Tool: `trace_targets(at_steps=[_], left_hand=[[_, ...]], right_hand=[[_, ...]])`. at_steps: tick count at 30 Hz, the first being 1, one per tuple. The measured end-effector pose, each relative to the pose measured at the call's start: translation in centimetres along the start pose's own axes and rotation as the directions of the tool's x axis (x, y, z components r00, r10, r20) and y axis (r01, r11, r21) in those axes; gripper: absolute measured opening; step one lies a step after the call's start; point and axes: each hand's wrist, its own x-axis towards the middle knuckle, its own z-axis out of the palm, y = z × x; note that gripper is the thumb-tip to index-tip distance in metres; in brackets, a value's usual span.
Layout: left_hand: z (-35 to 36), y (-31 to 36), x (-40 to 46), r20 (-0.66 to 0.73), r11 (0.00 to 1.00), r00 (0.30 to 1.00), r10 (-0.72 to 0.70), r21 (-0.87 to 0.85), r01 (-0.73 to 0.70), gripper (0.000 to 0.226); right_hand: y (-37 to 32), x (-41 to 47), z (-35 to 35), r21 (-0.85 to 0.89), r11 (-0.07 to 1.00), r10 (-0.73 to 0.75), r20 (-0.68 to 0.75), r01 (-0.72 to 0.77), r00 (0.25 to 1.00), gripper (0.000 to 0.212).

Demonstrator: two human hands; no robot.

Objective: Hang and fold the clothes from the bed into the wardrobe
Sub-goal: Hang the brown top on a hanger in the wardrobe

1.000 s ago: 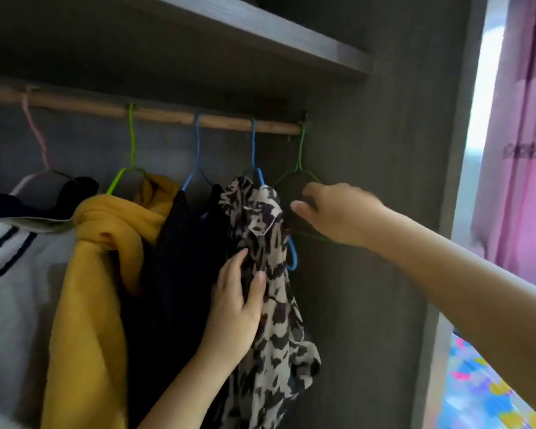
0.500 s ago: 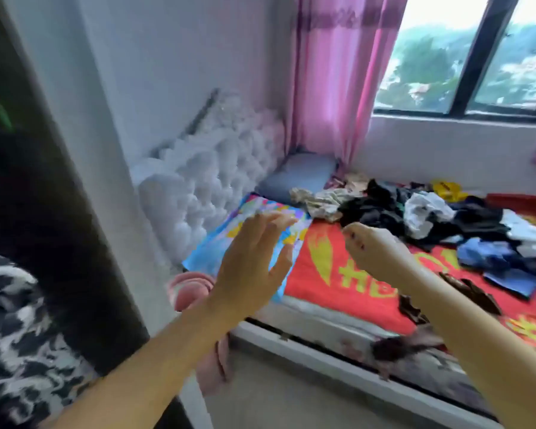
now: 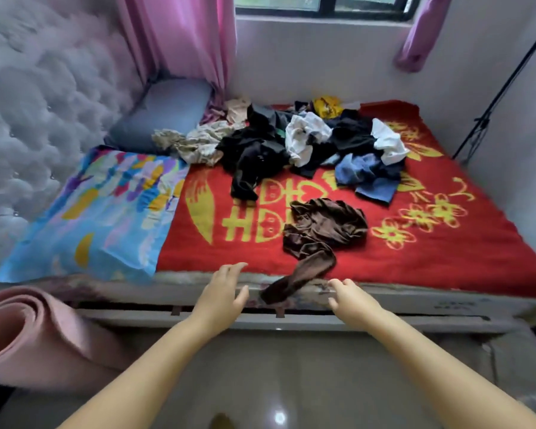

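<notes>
A brown garment [image 3: 321, 230] lies crumpled on the red bed cover [image 3: 415, 252], one sleeve trailing over the near bed edge. Farther back sits a pile of mixed clothes [image 3: 294, 144]: black, white, blue and beige pieces. My left hand [image 3: 223, 294] hovers at the bed's front edge, left of the trailing sleeve, fingers relaxed and empty. My right hand [image 3: 348, 300] is just right of that sleeve, fingers loosely bent, holding nothing. The wardrobe is out of view.
A rolled pink mat [image 3: 34, 332] lies on the floor at the left. A colourful pillow [image 3: 96, 212] and a grey pillow [image 3: 164, 113] sit by the tufted headboard [image 3: 28, 103]. Pink curtains [image 3: 180, 35] hang by the window. A black stand [image 3: 492, 97] leans at right.
The view swung from the wardrobe rail to the bed. Both hands left the hanging clothes and now reach forward, low, to the bed's near edge beside the brown garment.
</notes>
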Motion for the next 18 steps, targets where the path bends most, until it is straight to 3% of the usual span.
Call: trace_targets(at_steps=[7, 13, 18], left_hand=[[6.6, -1.9, 12.0, 0.223, 0.999, 0.974, -0.034, -0.017, 0.039, 0.051], [10.3, -4.2, 25.4, 0.412, 0.996, 0.907, -0.081, 0.053, 0.065, 0.05], [14.6, -6.1, 36.8, 0.514, 0.994, 0.855, -0.059, 0.105, 0.006, 0.051]], right_hand=[[4.0, 9.5, 2.4, 0.044, 0.989, 0.13, 0.151, -0.138, 0.98, 0.044], [6.8, 20.0, 2.2, 0.118, 0.94, 0.277, 0.275, -0.319, 0.921, 0.043], [9.0, 29.7, 2.4, 0.165, 0.889, 0.381, 0.256, -0.428, 0.889, 0.043]])
